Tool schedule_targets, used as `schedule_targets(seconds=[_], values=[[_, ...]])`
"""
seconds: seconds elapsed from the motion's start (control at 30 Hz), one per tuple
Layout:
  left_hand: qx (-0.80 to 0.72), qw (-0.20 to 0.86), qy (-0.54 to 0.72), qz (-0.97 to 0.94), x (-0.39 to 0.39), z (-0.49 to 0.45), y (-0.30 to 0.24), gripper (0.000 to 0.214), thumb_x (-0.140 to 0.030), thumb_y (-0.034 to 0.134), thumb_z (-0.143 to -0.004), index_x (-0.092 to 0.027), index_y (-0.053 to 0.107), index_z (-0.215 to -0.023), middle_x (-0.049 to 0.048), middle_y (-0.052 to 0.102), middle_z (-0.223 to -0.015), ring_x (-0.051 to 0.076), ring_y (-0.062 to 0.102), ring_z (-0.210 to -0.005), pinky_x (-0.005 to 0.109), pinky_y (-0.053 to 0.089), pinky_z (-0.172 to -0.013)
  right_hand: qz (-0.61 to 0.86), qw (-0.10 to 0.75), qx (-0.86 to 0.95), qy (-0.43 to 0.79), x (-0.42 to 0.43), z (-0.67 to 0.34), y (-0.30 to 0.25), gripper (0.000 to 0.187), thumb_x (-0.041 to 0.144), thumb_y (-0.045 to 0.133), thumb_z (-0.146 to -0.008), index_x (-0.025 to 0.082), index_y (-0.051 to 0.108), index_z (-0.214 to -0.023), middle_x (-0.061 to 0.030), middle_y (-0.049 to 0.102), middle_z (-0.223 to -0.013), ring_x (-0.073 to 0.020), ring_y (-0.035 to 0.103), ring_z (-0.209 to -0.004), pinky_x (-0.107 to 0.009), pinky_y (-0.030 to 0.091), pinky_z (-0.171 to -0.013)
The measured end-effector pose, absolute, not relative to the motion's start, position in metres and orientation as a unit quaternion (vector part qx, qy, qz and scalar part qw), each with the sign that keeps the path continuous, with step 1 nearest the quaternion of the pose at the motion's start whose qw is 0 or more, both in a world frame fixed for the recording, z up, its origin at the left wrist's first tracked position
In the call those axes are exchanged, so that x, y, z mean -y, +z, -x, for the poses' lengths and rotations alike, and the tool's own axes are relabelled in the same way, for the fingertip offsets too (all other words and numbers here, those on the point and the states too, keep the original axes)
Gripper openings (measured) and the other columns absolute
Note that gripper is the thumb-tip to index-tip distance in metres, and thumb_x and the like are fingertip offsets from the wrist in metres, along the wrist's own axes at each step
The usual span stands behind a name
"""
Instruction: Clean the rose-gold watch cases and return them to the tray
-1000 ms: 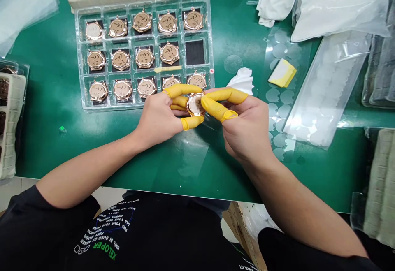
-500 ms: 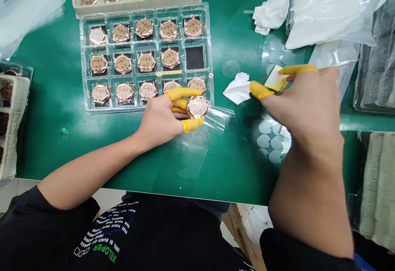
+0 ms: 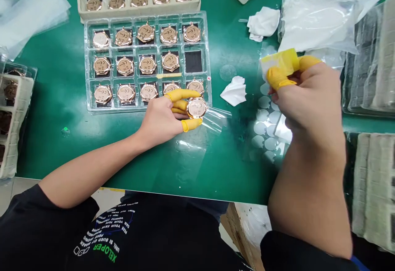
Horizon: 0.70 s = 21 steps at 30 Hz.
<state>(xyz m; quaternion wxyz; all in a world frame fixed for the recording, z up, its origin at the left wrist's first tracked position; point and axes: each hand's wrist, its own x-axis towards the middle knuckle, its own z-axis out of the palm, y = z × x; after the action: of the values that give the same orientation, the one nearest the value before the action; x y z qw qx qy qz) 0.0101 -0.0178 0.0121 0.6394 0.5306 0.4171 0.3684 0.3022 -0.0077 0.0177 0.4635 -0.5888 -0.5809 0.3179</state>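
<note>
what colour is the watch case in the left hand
The watch case is rose gold; it shows best in the head view.

a glossy green work table [image 3: 55, 98] carries a clear plastic compartment tray [image 3: 147, 16] of rose-gold watch cases [image 3: 147, 65] at twelve o'clock, a crumpled white cloth [image 3: 233, 92] at one o'clock, and a clear plastic bag of white material [image 3: 314, 22] at two o'clock.

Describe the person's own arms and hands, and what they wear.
The left hand and right hand are bare except for yellow rubber finger cots on the fingers. The forearms are bare too, coming out of the short black sleeves of a T-shirt with white and green lettering.
</note>
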Motion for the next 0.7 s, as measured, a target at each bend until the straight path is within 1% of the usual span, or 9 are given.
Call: schedule_targets(seconds=[0.03,0.1,0.17,0.23,0.3,0.33,0.4,0.53,0.7], values=[[-0.416,0.641,0.368,-0.529,0.018,-0.010,0.011,0.058,-0.014,0.088,-0.063,-0.018,0.073,-0.119,-0.0002,0.079,-0.085,0.016,0.079,-0.080,0.029,0.070,-0.080,0.625,0.459,0.553,0.305,0.013,-0.285,0.027,0.023,0.047,0.082,-0.086,0.029,0.069,-0.082,0.0017,0.060,-0.064,-0.0133,0.044,-0.049,-0.033,0.025,-0.046],[-0.414,0.646,0.368,-0.525,0.018,-0.011,0.010,0.057,-0.014,0.087,-0.065,-0.018,0.073,-0.120,-0.0003,0.078,-0.084,0.016,0.079,-0.080,0.029,0.070,-0.080,0.586,0.490,0.557,0.326,0.026,-0.250,0.041,0.033,0.055,0.082,-0.082,0.028,0.064,-0.077,0.0005,0.057,-0.062,-0.0150,0.046,-0.049,-0.035,0.027,-0.045],[-0.409,0.653,0.372,-0.517,0.019,-0.012,0.009,0.056,-0.014,0.087,-0.065,-0.019,0.073,-0.120,-0.0001,0.079,-0.086,0.017,0.080,-0.082,0.029,0.070,-0.081,0.547,0.460,0.640,0.281,0.037,-0.223,0.048,0.035,0.054,0.078,-0.086,0.028,0.060,-0.073,-0.0020,0.058,-0.069,-0.0176,0.051,-0.061,-0.038,0.041,-0.056],[-0.409,0.657,0.380,-0.507,0.019,-0.012,0.009,0.057,-0.014,0.087,-0.065,-0.019,0.073,-0.119,0.0004,0.080,-0.089,0.018,0.080,-0.084,0.029,0.069,-0.082,0.526,0.413,0.698,0.256,0.043,-0.208,0.047,0.029,0.049,0.075,-0.087,0.028,0.059,-0.074,-0.0057,0.064,-0.083,-0.0217,0.058,-0.075,-0.042,0.049,-0.069],[-0.408,0.658,0.386,-0.501,0.020,-0.012,0.009,0.056,-0.015,0.088,-0.064,-0.018,0.073,-0.119,0.0009,0.080,-0.089,0.018,0.080,-0.084,0.029,0.069,-0.082,0.517,0.376,0.724,0.260,0.044,-0.203,0.042,0.019,0.042,0.074,-0.085,0.029,0.062,-0.080,-0.0079,0.070,-0.096,-0.0247,0.063,-0.085,-0.043,0.052,-0.074],[-0.408,0.658,0.387,-0.501,0.020,-0.012,0.009,0.056,-0.015,0.088,-0.064,-0.017,0.073,-0.118,0.0009,0.080,-0.089,0.017,0.080,-0.083,0.028,0.069,-0.081,0.515,0.363,0.730,0.266,0.043,-0.203,0.039,0.014,0.038,0.074,-0.084,0.029,0.063,-0.083,-0.0083,0.071,-0.099,-0.0253,0.065,-0.087,-0.043,0.053,-0.075],[-0.405,0.658,0.388,-0.503,0.020,-0.011,0.009,0.056,-0.014,0.087,-0.064,-0.017,0.073,-0.118,0.0006,0.080,-0.087,0.016,0.079,-0.081,0.027,0.068,-0.080,0.518,0.350,0.735,0.264,0.042,-0.205,0.034,0.011,0.032,0.073,-0.080,0.028,0.064,-0.086,-0.0079,0.072,-0.097,-0.0253,0.066,-0.086,-0.042,0.053,-0.072],[-0.406,0.650,0.391,-0.509,0.020,-0.010,0.007,0.056,-0.015,0.088,-0.064,-0.018,0.074,-0.118,0.0008,0.080,-0.088,0.016,0.079,-0.081,0.027,0.068,-0.078,0.551,0.353,0.713,0.253,0.043,-0.209,0.027,0.011,0.031,0.074,-0.075,0.029,0.066,-0.081,-0.0071,0.073,-0.091,-0.0247,0.064,-0.078,-0.041,0.051,-0.067],[-0.405,0.643,0.392,-0.518,0.019,-0.010,0.006,0.057,-0.019,0.091,-0.063,-0.017,0.074,-0.117,0.0017,0.081,-0.093,0.017,0.080,-0.083,0.027,0.069,-0.079,0.556,0.363,0.720,0.202,0.044,-0.210,0.015,0.010,0.028,0.073,-0.076,0.027,0.063,-0.076,-0.0058,0.070,-0.081,-0.0215,0.060,-0.069,-0.039,0.049,-0.063]])
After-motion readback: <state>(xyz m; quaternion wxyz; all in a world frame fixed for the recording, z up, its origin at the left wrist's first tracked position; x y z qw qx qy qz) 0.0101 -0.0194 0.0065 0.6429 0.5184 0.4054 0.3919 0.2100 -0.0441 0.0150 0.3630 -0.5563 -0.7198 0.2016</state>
